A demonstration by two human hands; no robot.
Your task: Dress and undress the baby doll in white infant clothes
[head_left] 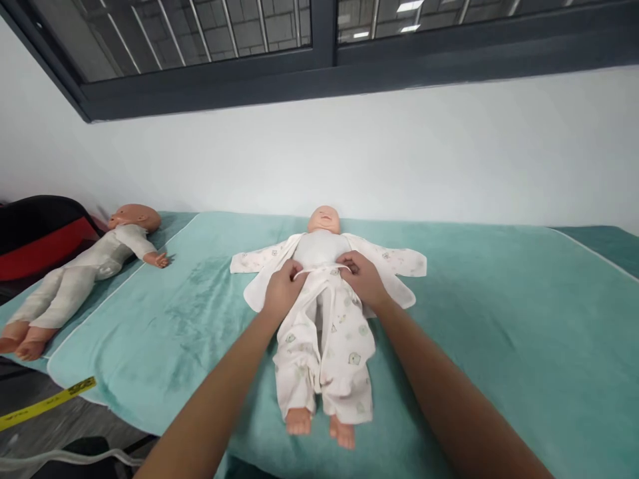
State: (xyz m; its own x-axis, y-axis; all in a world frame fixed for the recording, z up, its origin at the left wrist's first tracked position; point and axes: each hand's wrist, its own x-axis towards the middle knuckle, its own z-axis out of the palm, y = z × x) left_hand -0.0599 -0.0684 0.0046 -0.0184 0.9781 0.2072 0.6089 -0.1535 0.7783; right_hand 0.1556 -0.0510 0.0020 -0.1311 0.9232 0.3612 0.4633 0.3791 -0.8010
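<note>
On its back in the middle lies a baby doll (322,249), head toward the wall and bare feet toward me. White printed pants (344,352) cover its legs. A matching jacket (407,261) is spread open beneath its torso, with the doll's arms inside or over the sleeves; I cannot tell which. My left hand (285,287) pinches the pants' waistband on the left side. On the opposite side, my right hand (363,279) grips the same waistband with bent fingers. The band is stretched across the doll's belly between both hands.
A teal cloth (499,319) covers the table. A second doll (94,266) in a white body lies at the left, beside a black and red bag or seat (47,246). Yellow tape (47,402) shows lower left. A dark-framed window (200,83) is above.
</note>
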